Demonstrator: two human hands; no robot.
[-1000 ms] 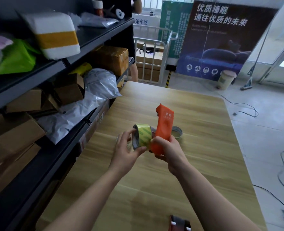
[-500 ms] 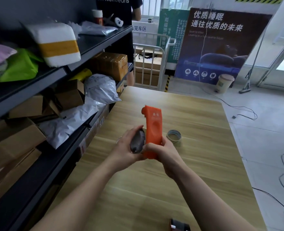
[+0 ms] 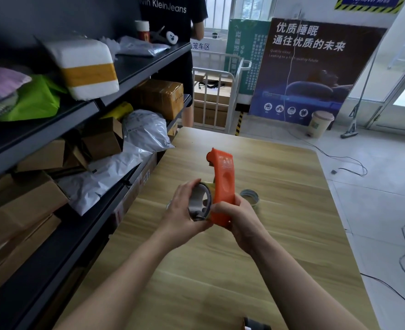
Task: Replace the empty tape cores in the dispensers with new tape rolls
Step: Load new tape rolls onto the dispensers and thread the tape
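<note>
While above the table point(image 3: 280, 270): both hands work
Right hand point(image 3: 238, 216): closed round orange dispenser point(image 3: 223, 186), upright
Left hand point(image 3: 182, 210): fingers wrapped on tape roll point(image 3: 200, 202), against dispenser's left
Empty core point(image 3: 250, 196): on table, just right of dispenser

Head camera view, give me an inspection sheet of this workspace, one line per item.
Surface: wooden table, mostly bare.
Job's things: orange dispenser; tape roll against its side; second roll lying on the table.
Clutter: dark object at the near edge, unclear.
Hands: left hand on the roll; right hand gripping the dispenser.
Cables: wires on the floor.
Surroundings: shelves with parcels, a bystander, poster.
</note>
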